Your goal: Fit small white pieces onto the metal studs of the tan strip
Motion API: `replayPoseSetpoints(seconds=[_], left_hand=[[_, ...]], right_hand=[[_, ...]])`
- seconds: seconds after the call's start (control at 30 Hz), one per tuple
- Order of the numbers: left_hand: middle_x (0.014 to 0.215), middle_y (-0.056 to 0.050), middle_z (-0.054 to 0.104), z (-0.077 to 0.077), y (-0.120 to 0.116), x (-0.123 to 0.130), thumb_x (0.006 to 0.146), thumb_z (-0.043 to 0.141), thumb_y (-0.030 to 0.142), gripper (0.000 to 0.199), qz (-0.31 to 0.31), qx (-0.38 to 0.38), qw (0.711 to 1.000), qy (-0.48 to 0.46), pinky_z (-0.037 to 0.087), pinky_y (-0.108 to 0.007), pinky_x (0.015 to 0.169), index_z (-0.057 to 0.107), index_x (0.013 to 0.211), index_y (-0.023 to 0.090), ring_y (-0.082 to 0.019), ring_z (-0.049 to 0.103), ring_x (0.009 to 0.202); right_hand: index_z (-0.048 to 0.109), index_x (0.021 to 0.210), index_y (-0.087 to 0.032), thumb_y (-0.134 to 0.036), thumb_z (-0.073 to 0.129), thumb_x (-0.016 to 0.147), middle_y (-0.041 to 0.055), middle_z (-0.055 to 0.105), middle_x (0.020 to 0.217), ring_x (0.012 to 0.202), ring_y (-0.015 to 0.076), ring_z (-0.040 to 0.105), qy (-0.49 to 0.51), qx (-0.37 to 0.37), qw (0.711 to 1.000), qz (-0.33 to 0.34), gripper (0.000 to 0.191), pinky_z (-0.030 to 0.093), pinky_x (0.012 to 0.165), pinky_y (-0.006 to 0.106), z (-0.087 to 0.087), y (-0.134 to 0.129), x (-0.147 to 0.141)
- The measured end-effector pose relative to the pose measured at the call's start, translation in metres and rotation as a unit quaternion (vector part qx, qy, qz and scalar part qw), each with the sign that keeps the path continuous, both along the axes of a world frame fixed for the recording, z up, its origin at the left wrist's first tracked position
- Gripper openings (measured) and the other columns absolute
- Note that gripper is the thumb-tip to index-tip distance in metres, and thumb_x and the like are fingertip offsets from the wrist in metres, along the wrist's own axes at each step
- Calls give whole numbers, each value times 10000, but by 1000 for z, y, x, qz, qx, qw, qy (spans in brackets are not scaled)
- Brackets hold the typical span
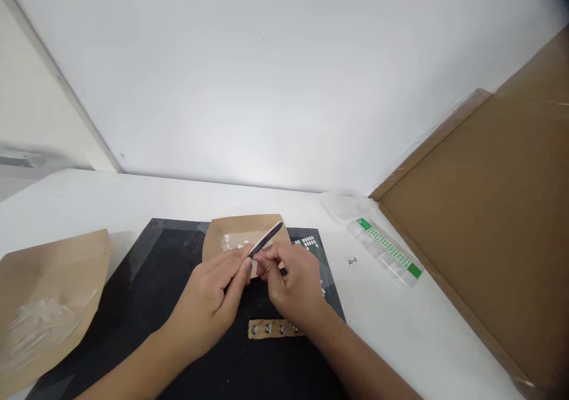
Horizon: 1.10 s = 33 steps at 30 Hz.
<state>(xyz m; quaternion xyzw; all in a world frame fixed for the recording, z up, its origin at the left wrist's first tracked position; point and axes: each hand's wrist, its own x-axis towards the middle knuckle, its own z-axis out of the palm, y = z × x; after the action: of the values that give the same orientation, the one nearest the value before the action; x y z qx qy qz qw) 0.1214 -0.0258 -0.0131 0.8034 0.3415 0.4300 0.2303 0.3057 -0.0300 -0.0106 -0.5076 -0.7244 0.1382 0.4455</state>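
Observation:
A slim dark strip (269,237) with a rounded tip and a pale edge slants up and to the right between my hands. My left hand (217,287) is closed, pinching its lower end between thumb and fingers. Beside it, my right hand (293,281) is also closed, its thumb and fingertips pressed together at the strip's lower part; anything small between them is hidden. Behind the hands lies a brown paper tray (217,231) holding small whitish pieces. Closer to me, a tan strip (261,331) bears several shiny metal pieces, its right end covered by my right wrist.
Under the hands is a black mat (146,293). At left, another brown paper tray (100,269) holds clear plastic bits. White oval dots (310,242) lie at the mat's right. Further right are small metal pieces (352,261), a green-marked clear packet (391,249) and a cardboard panel (498,210).

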Motion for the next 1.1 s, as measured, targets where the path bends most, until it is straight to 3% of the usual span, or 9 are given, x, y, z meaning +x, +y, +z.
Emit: replayPoseSetpoints(seconds=[0.13, 0.27, 0.43, 0.57, 0.7, 0.83, 0.97, 1.1], left_hand=[[774, -5, 641, -1, 0, 0, 1093, 464, 171, 253, 5, -10, 1000, 2, 493, -239, 700, 668, 944, 170, -139, 635, 693], [871, -34, 696, -1, -1, 1, 1087, 473, 145, 227, -7, -10, 1000, -15, 528, -252, 805, 694, 1036, 165, -160, 681, 809], [783, -5, 627, -1, -1, 2, 1093, 463, 141, 256, -8, -18, 1000, -17, 472, -241, 705, 657, 927, 163, -131, 604, 706], [810, -6, 628, -2, -1, 3, 1091, 463, 124, 257, -14, -18, 999, -25, 490, -238, 789, 643, 913, 168, -133, 634, 777], [825, -7, 633, 0, -2, 2, 1097, 475, 142, 211, -13, -24, 999, -31, 491, -234, 772, 658, 996, 172, -137, 639, 785], [798, -4, 608, 1, -3, 1, 1096, 462, 138, 253, -21, -34, 999, -26, 494, -242, 791, 634, 915, 178, -145, 636, 792], [807, -5, 623, 1, -2, 2, 1098, 459, 149, 260, -20, -40, 999, -23, 489, -240, 781, 610, 889, 181, -142, 632, 783], [818, -5, 636, 1, -2, 2, 1099, 455, 155, 283, -21, -40, 999, -23, 487, -242, 802, 599, 858, 185, -144, 643, 800]], right_hand=[[640, 831, -245, -268, 631, 1035, -36, 729, 691, 591, 140, 672, 58, -35, 997, -28, 205, 470, 591, 234, 2, 4, 4], [615, 776, -240, -254, 635, 1023, -38, 716, 671, 583, 132, 673, 49, -58, 997, 16, 248, 459, 552, 222, 4, 1, 4], [620, 835, -245, -275, 642, 1035, -38, 728, 705, 609, 135, 678, 66, -26, 997, -29, 204, 502, 620, 238, 4, 3, 4], [627, 777, -244, -240, 624, 1029, -35, 710, 674, 597, 140, 672, 23, -34, 999, 15, 252, 486, 601, 245, 1, 3, 3], [623, 825, -247, -264, 635, 1033, -36, 707, 697, 606, 137, 681, 61, -19, 998, -17, 209, 511, 626, 249, 1, 5, 5], [611, 794, -247, -279, 644, 1031, -42, 699, 678, 582, 133, 672, 53, -47, 997, 9, 241, 500, 597, 246, 2, 5, 7], [610, 815, -247, -272, 653, 1031, -44, 704, 691, 604, 129, 684, 76, -35, 996, -19, 222, 521, 622, 243, 2, 4, 7], [604, 797, -249, -260, 634, 1035, -39, 700, 677, 603, 137, 684, 56, -61, 996, 16, 240, 491, 553, 231, 1, 1, 4]])
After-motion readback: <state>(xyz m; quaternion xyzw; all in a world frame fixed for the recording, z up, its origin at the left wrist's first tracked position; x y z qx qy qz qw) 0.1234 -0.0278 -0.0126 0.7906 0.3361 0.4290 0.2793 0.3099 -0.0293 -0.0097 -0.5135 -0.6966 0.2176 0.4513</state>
